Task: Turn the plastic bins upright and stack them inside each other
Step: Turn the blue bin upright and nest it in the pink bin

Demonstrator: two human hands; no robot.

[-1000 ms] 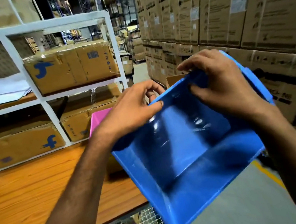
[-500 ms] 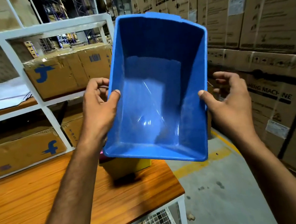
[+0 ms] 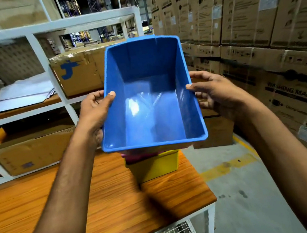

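- Holding the blue bin (image 3: 149, 89) upright and in the air, open side toward us, we have it over the far right corner of the table (image 3: 43, 209).
- Our left hand (image 3: 94, 112) grips the left wall, thumb hooked over the rim and fingers curled on the outside. Our right hand (image 3: 218, 94) grips the right wall the same way.
- Just below sits the yellow bin (image 3: 155, 168) on the table, with a strip of the pink bin (image 3: 134, 156) showing at its top, apparently nested inside.
- The step in hand looks like lowering blue into that stack.
- To do it well, we should line up the long sides with the bins below.
- We should hold the bin level, so that no corner catches a rim.
- It should go straight down.
- Our fingers sit on the outer walls, so we should slide them up to the rim before the bin seats, or they may be pinched.
- The stack is near the table edge, so a hard push could nudge it off.
- Count: three bins, one each of blue, pink and yellow.
- Two hands, both on blue.
- One table.
- At least two cardboard boxes on the white rack (image 3: 42, 52).
- The cartons (image 3: 252, 15) on the right are too many to count.
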